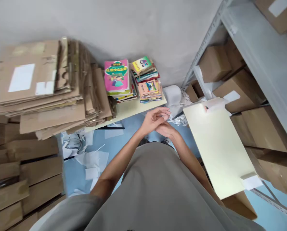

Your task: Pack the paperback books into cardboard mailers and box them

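The left hand (pixel 153 119) lies over the right hand (pixel 166 129) in front of the person's grey shirt, above the blue floor (pixel 131 128). The left fingers (pixel 163 113) are curled loosely toward the right hand, and the two hands touch. Whether anything small is pinched between them cannot be told, since the left hand covers most of the right palm; no held object shows.

Just beyond the hands is the near edge of a pale table (pixel 134 109). On it, toward its right corner, stand two stacks of children's books: one topped by a pink-covered book (pixel 116 76), the other by a smaller yellow-green book (pixel 141 65). The titles are too small to read. A tall pile of flattened cardboard boxes (pixel 44 93) fills the table's left part and hides its surface there.

To the right, a cream board (pixel 218 147) lies tilted, with a white paper roll (pixel 172 94) behind its far corner. Metal shelving (pixel 254 51) holds closed cartons (pixel 214 64); their contents are hidden. Paper scraps (pixel 90 160) litter the floor.
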`<act>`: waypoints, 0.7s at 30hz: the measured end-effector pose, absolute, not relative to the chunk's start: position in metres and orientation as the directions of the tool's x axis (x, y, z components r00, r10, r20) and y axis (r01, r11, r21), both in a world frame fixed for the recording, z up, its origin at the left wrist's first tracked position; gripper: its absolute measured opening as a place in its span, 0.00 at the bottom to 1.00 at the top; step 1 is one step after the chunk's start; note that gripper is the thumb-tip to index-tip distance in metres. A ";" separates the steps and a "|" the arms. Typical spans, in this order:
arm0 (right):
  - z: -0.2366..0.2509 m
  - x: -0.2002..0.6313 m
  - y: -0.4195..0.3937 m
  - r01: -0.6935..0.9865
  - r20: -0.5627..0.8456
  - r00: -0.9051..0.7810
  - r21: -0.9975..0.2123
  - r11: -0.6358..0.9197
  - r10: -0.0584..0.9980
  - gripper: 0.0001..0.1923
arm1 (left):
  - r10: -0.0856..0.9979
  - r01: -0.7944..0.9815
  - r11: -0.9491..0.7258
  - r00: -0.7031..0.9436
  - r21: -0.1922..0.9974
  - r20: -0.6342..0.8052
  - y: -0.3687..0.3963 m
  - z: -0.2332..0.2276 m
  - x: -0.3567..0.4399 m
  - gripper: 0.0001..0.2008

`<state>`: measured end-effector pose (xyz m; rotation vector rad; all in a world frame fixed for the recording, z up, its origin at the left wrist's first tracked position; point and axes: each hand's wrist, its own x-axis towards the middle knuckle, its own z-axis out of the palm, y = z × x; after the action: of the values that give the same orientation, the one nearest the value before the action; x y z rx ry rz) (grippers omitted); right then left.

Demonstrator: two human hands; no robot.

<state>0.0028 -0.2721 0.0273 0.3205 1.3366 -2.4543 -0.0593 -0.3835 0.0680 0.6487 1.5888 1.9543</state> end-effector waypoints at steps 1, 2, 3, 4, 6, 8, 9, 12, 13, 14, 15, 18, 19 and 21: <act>0.029 -0.006 -0.289 0.399 -0.342 -0.917 -0.778 -0.486 -0.206 0.22 | 0.651 -0.088 -0.177 -0.757 0.980 0.050 -0.401 0.071 -0.064 0.26; 0.030 -0.014 -0.306 0.407 -0.338 -0.913 -0.788 -0.462 -0.227 0.23 | 0.629 -0.068 -0.185 -0.775 0.980 0.065 -0.420 0.074 -0.068 0.25; 0.031 -0.023 -0.323 0.405 -0.331 -0.913 -0.805 -0.433 -0.238 0.23 | 0.602 -0.048 -0.188 -0.795 0.981 0.077 -0.440 0.077 -0.072 0.26; 0.032 -0.032 -0.340 0.392 -0.317 -0.917 -0.830 -0.397 -0.244 0.23 | 0.575 -0.031 -0.190 -0.814 0.981 0.086 -0.460 0.079 -0.076 0.26; 0.033 -0.050 -0.373 0.334 -0.266 -0.932 -0.893 -0.301 -0.247 0.21 | 0.527 -0.004 -0.185 -0.844 0.983 0.096 -0.501 0.083 -0.083 0.28; 0.038 -0.068 -0.405 0.242 -0.186 -0.945 -0.951 -0.193 -0.268 0.19 | 0.490 0.044 -0.158 -0.864 0.986 0.117 -0.542 0.087 -0.088 0.27; 0.042 -0.077 -0.421 0.195 -0.145 -0.944 -0.970 -0.147 -0.295 0.18 | 0.467 0.086 -0.132 -0.873 0.987 0.139 -0.562 0.089 -0.091 0.25; 0.061 -0.107 -0.465 0.105 -0.071 -0.926 -0.992 -0.072 -0.372 0.19 | 0.322 0.218 -0.038 -0.921 0.975 0.219 -0.621 0.097 -0.104 0.20; 0.069 -0.117 -0.478 0.102 -0.070 -0.924 -0.992 -0.068 -0.375 0.22 | 0.236 0.240 -0.019 -0.942 0.970 0.238 -0.640 0.099 -0.111 0.19; 0.077 -0.128 -0.491 0.112 -0.079 -0.930 -0.991 -0.072 -0.358 0.25 | 0.138 0.251 -0.011 -0.958 0.968 0.250 -0.658 0.101 -0.118 0.20; 0.086 -0.139 -0.504 0.129 -0.095 -0.940 -0.988 -0.082 -0.328 0.28 | 0.039 0.255 -0.011 -0.966 0.967 0.255 -0.676 0.102 -0.126 0.21; 0.110 -0.173 -0.537 0.202 -0.170 -0.955 -0.973 -0.114 -0.243 0.36 | -0.180 0.263 -0.028 -0.950 0.964 0.254 -0.725 0.102 -0.150 0.25; 0.116 -0.184 -0.547 0.234 -0.203 -0.953 -0.965 -0.120 -0.225 0.37 | -0.216 0.261 -0.036 -0.944 0.965 0.248 -0.738 0.101 -0.156 0.26; 0.125 -0.202 -0.566 0.300 -0.272 -0.942 -0.946 -0.126 -0.198 0.35 | -0.252 0.244 -0.063 -0.942 0.968 0.222 -0.757 0.099 -0.163 0.26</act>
<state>-0.2020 -0.5655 0.1246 0.1127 1.8215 -2.1339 -0.1630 -0.7574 0.0990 -0.0103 2.3444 2.5768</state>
